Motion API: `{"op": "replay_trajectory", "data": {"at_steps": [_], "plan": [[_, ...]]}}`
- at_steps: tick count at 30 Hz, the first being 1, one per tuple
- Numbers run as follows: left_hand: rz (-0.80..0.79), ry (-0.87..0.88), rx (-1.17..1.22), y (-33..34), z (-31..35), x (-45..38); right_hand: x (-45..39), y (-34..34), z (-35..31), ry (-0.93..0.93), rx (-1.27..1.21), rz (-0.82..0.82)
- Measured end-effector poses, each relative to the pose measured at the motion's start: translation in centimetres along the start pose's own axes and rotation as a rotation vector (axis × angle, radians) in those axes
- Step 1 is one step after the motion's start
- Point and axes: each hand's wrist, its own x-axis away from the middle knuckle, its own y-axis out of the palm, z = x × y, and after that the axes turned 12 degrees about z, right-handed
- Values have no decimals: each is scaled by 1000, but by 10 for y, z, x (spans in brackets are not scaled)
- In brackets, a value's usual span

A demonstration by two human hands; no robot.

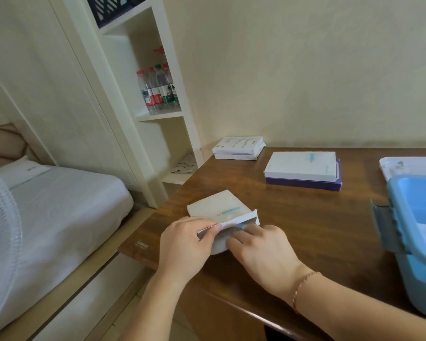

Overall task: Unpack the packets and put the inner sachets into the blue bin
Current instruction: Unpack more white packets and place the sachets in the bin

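Both hands grip at table edge: left hand (182, 244) pinches packet (219, 209) flap, right hand (261, 249) fingers inside

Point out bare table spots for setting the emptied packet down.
Free: the wide strip of table between the right hand and the blue bin, and the patch between the open packet and the box stack. Crowded: the near left corner, where the left hand works too.

Left hand (182, 242) pinching open flap of white packet (219, 207) on wooden table (305, 230); right hand (263, 252) fingers inside opening. Blue bin (413, 217) at right.
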Motion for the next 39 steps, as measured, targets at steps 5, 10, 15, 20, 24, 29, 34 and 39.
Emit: {"op": "replay_trajectory", "data": {"at_steps": [5,10,15,20,24,29,34,39], "plan": [[-144,-163,-36,5,-8,-1,27,-2,7,-50,33,75],[-431,-259,18,2,-10,-1,44,-24,11,-41,1,162],[-665,94,2,-12,19,7,53,-47,16,29,2,217],[-394,-179,441,-3,52,10,40,-72,21,212,-64,466],[-131,-687,763,-6,76,-7,36,-89,18,713,-420,553],[-162,-1009,1160,-12,97,-18,35,-98,14,1243,-1047,190],[-138,-989,1238,-20,106,-33,48,-124,12,1233,-1086,237],[-202,-552,1313,-36,120,-68,68,-183,20,999,-857,542]]}}
